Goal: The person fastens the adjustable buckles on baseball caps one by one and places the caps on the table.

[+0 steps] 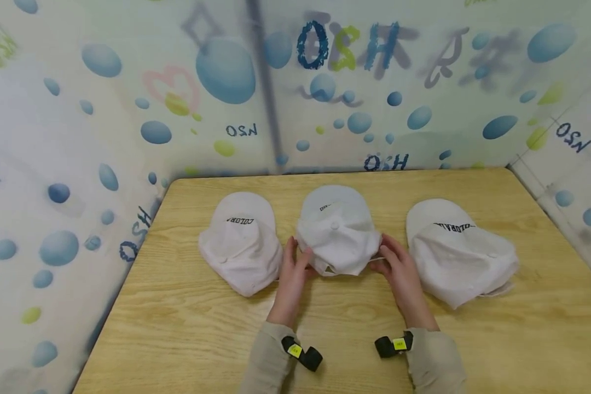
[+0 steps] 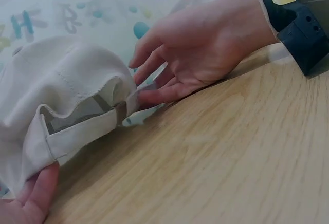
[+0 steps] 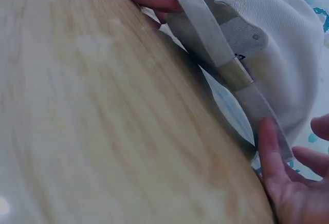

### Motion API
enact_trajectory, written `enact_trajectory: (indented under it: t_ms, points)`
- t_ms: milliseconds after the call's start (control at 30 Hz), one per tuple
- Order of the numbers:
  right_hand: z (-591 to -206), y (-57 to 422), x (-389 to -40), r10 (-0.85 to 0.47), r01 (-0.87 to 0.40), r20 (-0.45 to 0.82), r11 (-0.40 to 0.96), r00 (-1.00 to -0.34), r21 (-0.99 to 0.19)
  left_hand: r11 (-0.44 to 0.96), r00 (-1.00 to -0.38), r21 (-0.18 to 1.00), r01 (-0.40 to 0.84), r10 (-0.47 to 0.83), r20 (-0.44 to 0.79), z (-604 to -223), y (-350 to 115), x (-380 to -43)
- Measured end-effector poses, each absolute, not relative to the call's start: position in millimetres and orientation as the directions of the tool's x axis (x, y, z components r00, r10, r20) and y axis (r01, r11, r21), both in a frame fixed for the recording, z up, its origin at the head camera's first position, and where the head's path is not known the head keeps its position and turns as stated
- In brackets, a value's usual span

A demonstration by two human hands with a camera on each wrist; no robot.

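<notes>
A white baseball cap (image 1: 337,235) lies in the middle of the table, brim toward the wall and dark lettering on its front. My left hand (image 1: 294,268) holds its rear edge at the left. My right hand (image 1: 399,271) holds the opposite side, thumb against the back strap (image 3: 249,98) in the right wrist view. The strap has a metal buckle (image 3: 236,75) beneath the rear opening. In the left wrist view, the right hand's fingers (image 2: 149,64) curl near the strap's end. Part of the left hand's fingers is hidden by the cap.
Another white cap (image 1: 241,243) lies left of the middle one, close beside my left hand. A third white cap (image 1: 460,251) is at the right, near my right hand. The wooden table (image 1: 345,339) meets a patterned wall (image 1: 320,126) at its back edge.
</notes>
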State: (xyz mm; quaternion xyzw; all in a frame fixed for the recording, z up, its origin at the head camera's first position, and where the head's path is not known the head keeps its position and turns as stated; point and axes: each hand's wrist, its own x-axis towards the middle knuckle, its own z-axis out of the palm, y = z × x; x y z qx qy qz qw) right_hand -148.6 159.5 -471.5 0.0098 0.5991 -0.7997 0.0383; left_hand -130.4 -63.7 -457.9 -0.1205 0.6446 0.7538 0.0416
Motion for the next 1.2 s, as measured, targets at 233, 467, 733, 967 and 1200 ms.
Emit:
enact_trajectory:
  t_ms: [233,467,733,967,1200]
  points:
    - [-470.8,156.2,-149.7,-0.118,0.073,-0.044,-0.257,-0.992,-0.964,-0.066,-0.975,0.977,-0.201,-0.081,-0.206,-448.8,-67.4,-125.9]
    - [-468.4,153.4,-148.2,-0.112,0.132,-0.107,-0.249,-0.988,-0.959,0.361,-0.993,0.928,-0.088,-0.105,-0.053,-448.4,-67.5,-118.0]
    - [-467.3,153.9,-143.7,-0.098,0.14,-0.12,-0.227,-0.988,-0.964,0.379,-0.993,0.919,-0.106,-0.08,-0.082,-444.9,-65.5,-112.5]
    - [-463.7,156.3,-138.8,-0.064,0.155,-0.148,-0.128,-0.987,-0.98,0.487,-0.989,0.863,-0.134,-0.009,-0.149,-440.7,-61.3,-109.9]
    - [-455.3,157.0,-132.3,-0.055,0.174,-0.171,-0.062,-0.984,-0.983,0.505,-0.984,0.853,-0.13,0.04,-0.173,-438.4,-62.3,-106.4]
